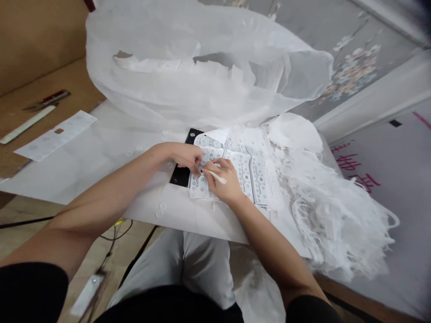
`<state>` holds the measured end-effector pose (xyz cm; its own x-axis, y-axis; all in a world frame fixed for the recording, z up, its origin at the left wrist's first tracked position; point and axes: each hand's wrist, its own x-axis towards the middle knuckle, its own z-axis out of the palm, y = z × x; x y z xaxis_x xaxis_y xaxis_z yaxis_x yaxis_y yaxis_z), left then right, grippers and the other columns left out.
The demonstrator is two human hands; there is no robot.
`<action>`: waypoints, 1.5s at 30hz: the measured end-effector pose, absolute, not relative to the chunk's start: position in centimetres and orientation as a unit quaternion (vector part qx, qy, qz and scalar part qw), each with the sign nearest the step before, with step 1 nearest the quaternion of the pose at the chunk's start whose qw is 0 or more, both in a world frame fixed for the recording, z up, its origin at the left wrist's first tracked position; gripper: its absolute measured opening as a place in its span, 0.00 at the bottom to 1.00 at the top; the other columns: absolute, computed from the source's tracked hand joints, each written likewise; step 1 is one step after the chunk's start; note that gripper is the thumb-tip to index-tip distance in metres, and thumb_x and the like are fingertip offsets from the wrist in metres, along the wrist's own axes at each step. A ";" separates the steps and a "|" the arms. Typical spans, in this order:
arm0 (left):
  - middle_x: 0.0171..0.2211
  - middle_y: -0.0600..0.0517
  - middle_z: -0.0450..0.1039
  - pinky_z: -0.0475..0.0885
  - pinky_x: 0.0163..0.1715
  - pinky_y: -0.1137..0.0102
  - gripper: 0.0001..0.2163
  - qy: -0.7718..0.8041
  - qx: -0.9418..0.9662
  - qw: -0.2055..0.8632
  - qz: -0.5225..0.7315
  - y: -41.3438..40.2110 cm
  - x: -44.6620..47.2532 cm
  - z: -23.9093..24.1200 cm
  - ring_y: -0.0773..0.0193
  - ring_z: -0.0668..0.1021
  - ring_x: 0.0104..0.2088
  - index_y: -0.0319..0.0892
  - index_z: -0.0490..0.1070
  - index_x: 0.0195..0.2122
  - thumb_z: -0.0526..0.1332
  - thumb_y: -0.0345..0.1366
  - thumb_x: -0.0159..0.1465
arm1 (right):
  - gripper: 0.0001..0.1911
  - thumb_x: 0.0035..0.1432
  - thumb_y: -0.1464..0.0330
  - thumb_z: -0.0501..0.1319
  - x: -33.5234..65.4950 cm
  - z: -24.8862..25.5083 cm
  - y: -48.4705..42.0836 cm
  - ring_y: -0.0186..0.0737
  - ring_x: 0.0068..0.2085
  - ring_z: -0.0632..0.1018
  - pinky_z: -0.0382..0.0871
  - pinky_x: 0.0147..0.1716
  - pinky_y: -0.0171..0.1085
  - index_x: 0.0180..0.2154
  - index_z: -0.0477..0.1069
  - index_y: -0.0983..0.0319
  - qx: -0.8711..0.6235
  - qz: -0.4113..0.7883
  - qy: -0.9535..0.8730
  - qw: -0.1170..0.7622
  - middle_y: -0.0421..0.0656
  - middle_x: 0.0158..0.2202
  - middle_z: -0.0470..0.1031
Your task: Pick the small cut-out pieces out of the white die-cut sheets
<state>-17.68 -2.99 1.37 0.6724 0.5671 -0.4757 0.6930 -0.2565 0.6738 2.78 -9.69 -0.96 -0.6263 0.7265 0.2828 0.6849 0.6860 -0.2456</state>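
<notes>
A white sheet [239, 168] printed with grey rings and curved lines lies on the table, its left part over a black plate [182, 176]. My right hand [226, 181] is closed around a slim white-handled tool [217, 176], whose working tip is hidden by the fingers. Bent at the wrist, my left hand [188, 157] rests at the sheet's left part with curled fingers pointing down. Its fingertips almost meet those of the right hand, and what they pinch, if anything, cannot be made out. Small clear cut-out pieces [162, 208] are scattered left of the plate.
A large translucent white plastic bag [208, 89] bulges behind the sheet. At the right, a heap of white stringy scraps [330, 215] hangs over the table edge. Left are a white strip with a hole [55, 137], pliers [47, 99] and a pale flat stick [28, 124].
</notes>
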 end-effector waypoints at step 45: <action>0.29 0.50 0.75 0.63 0.27 0.73 0.08 0.325 0.807 0.489 -0.068 -3.4 -17.4 2.6 0.67 0.70 0.24 0.40 0.76 0.34 0.63 0.37 0.57 | 0.06 0.61 0.68 0.62 6.3 2.1 -9.4 0.47 0.42 0.80 0.72 0.45 0.46 0.33 0.78 0.60 -0.443 0.171 -0.865 0.161 0.45 0.36 0.82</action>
